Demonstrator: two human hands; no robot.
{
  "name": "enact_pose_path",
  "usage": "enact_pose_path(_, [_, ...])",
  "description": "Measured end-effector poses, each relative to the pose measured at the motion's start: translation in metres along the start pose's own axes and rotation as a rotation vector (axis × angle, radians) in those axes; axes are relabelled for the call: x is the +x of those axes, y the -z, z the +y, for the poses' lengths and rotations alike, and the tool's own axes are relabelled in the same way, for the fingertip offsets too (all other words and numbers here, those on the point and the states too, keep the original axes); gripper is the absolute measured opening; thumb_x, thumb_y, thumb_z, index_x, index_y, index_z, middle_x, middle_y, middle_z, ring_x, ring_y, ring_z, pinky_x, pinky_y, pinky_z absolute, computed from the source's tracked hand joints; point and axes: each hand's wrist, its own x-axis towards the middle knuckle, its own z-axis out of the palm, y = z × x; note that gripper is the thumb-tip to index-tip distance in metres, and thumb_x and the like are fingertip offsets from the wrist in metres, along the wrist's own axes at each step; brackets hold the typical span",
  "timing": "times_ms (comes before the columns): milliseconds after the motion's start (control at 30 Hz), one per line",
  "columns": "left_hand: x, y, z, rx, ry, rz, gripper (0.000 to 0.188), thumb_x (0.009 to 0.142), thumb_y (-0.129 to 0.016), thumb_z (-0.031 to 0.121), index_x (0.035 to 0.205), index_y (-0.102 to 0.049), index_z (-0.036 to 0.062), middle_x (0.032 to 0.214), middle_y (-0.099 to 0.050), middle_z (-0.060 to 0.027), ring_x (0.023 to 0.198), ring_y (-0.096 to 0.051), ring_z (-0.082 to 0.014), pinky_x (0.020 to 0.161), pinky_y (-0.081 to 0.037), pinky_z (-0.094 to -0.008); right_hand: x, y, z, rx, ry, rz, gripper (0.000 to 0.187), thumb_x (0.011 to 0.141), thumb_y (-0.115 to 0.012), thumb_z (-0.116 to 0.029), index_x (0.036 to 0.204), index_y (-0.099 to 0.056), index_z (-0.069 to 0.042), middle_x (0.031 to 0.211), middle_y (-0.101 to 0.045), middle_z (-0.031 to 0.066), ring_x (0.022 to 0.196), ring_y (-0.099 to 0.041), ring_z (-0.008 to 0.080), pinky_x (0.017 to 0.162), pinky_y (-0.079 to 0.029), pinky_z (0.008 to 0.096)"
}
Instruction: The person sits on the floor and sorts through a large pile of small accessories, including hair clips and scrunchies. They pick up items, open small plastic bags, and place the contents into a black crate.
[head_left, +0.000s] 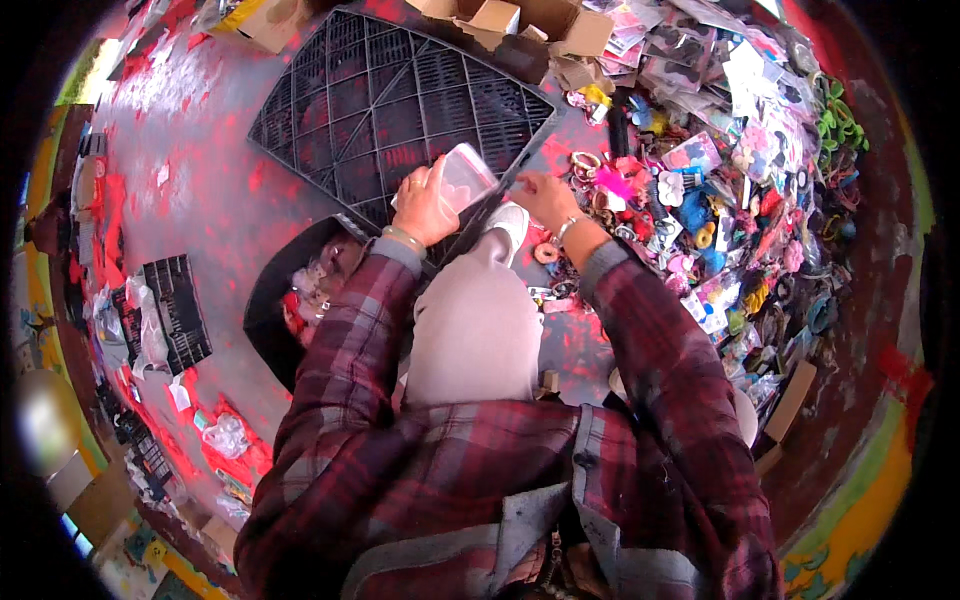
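My left hand [424, 208] is closed round one side of a clear, flat packet [468, 178] with pale pink showing inside. It holds the packet tilted over the near edge of a large black plastic lattice crate [392, 112]. My right hand [550, 205] hovers just right of the packet, apart from it. Its fingers are curled and drawn together at the tips; whether anything small is between them I cannot make out. Close by on the right lies a big loose heap of hair accessories and trinkets [690, 205], among them a bright pink feathery piece [612, 184].
A black bin [262, 305] with small items inside stands left of my knee. Open cardboard boxes [545, 22] are beyond the crate. Packaged goods [680, 55] pile up at the far right. A smaller black crate [178, 312] and plastic bags [228, 436] lie on the left floor.
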Motion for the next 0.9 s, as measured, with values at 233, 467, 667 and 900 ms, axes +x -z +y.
enact_pose_path(233, [-0.012,-0.005,-0.007,-0.060,-0.097,0.114,0.084,0.059,-0.064,0.016,0.133,-0.027,0.0064,0.117,-0.042,-0.0213,0.110,-0.040,-0.0384,0.096,-0.033,-0.0438,0.029,-0.027,-0.025,0.048,-0.019,-0.079,0.045,0.069,-0.063,-0.040,0.098,-0.061,-0.005,0.091,-0.063,0.0157,0.090,-0.060,0.0289,0.079,-0.047,0.0349])
enact_pose_path(467, [0.001,0.007,0.006,0.040,-0.199,-0.068,0.081,0.063,-0.067,0.022,0.132,-0.029,0.0042,0.127,-0.036,-0.0219,0.118,-0.035,-0.0371,0.099,-0.030,-0.0434,0.033,-0.042,0.000,0.303,-0.250,-0.086,0.028,0.072,-0.060,-0.029,0.078,-0.065,-0.002,0.069,-0.064,0.0139,0.059,-0.063,0.0241,0.061,-0.050,0.0326])
enact_pose_path(667, [0.005,0.004,0.003,0.041,-0.165,-0.123,0.081,0.061,-0.068,0.023,0.131,-0.031,0.0062,0.128,-0.036,-0.0211,0.121,-0.034,-0.0345,0.102,-0.026,-0.0407,0.035,-0.047,0.014,0.084,-0.115,-0.083,0.030,0.078,-0.049,-0.027,0.081,-0.065,-0.002,0.076,-0.064,0.0157,0.065,-0.064,0.0276,0.063,-0.051,0.0344])
enact_pose_path(900, [0.004,0.001,-0.003,0.070,-0.141,-0.106,0.083,0.060,-0.070,0.027,0.131,-0.032,0.0063,0.129,-0.037,-0.0188,0.121,-0.034,-0.0332,0.102,-0.026,-0.0419,0.020,-0.035,-0.004,-0.303,-0.124,0.007,0.032,0.079,-0.045,-0.030,0.087,-0.066,-0.007,0.087,-0.062,0.0199,0.084,-0.060,0.0345,0.077,-0.048,0.0397])
